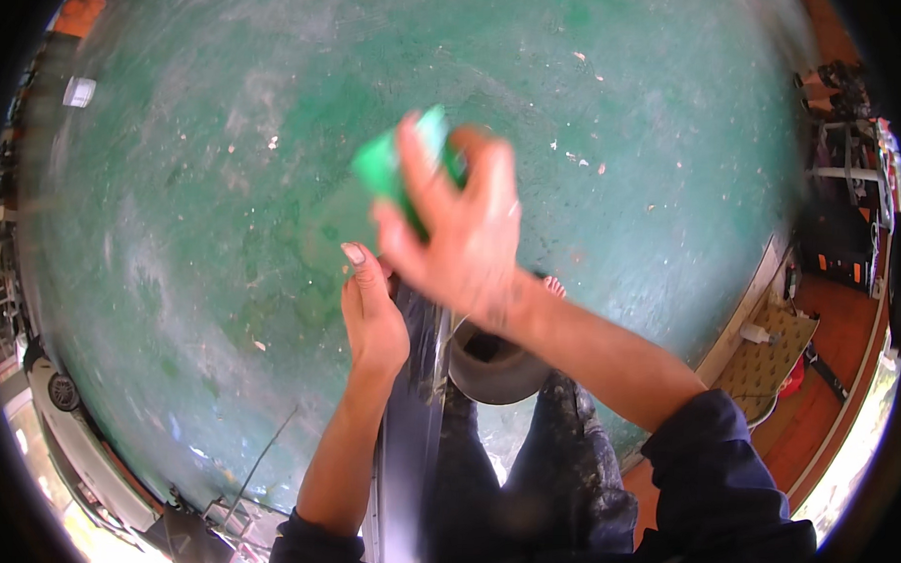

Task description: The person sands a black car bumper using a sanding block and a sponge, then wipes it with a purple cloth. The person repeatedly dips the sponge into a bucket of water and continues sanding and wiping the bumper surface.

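Two bare hands on my feed. I've got the right hand [462, 222] clamped on a bright green thing [380, 163], thumb and fingers around it. It's blurry, so I can't tell if that's cloth or a pad. It's up over the green floor [224, 224], ahead of my left hand [374, 328]. The left one has its thumb pointing up, right beside a long, dark shiny piece [411, 429] running down toward my body. Its other fingers are mostly hidden, so I can't tell whether it's gripping that. Just right of the piece I see a grey bucket [497, 372] between the legs in dark trousers. Off right there's a white bottle [756, 334], and way over left a pale car [93, 438].
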Tool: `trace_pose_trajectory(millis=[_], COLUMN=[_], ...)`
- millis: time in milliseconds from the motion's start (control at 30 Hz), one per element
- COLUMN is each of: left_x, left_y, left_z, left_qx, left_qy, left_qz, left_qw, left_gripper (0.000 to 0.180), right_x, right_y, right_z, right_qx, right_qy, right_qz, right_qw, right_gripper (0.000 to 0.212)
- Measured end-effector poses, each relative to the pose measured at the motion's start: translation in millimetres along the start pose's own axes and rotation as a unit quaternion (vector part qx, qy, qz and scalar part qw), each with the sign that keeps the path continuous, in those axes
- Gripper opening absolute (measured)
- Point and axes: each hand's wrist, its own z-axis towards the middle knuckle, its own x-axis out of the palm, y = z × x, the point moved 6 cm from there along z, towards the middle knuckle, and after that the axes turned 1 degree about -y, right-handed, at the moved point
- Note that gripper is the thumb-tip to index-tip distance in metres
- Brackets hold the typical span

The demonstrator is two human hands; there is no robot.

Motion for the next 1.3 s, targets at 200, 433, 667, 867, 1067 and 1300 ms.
trace_pose_trajectory(millis=[200,433,667,867,1067,1300], left_x=[12.4,-1.0,-3.0,5.1,2.6,5.5], left_y=[4.6,9.4,0.5,-24.3,-37.9,-30.8], left_z=[3.4,2.4,2.0,-4.6,-10.5,-6.6], left_qx=[0.016,0.015,0.02,0.083,0.111,0.086], left_qy=[0.003,-0.007,0.005,0.008,0.03,0.045], left_qz=[-0.047,-0.056,-0.031,0.019,0.057,-0.001], left_qw=[0.999,0.998,0.999,0.996,0.992,0.995], left_gripper=[0.087,0.093,0.087,0.06,0.042,0.04], right_x=[-1.3,4.0,-3.7,-0.3,-9.2,-39.4], right_y=[-59.6,-14.9,-6.5,-72.0,-47.7,-3.9], right_z=[33.9,6.5,-13.3,24.5,-11.6,-79.9], right_qx=[0.11,-0.001,0.029,0.088,0.139,0.174], right_qy=[-0.028,0.024,0.037,0.013,0.059,0.125], right_qz=[-0.067,0.002,0.006,-0.053,0.021,0.064], right_qw=[0.991,1.0,0.999,0.995,0.988,0.975], right_gripper=[0.06,0.065,0.066,0.063,0.057,0.066])
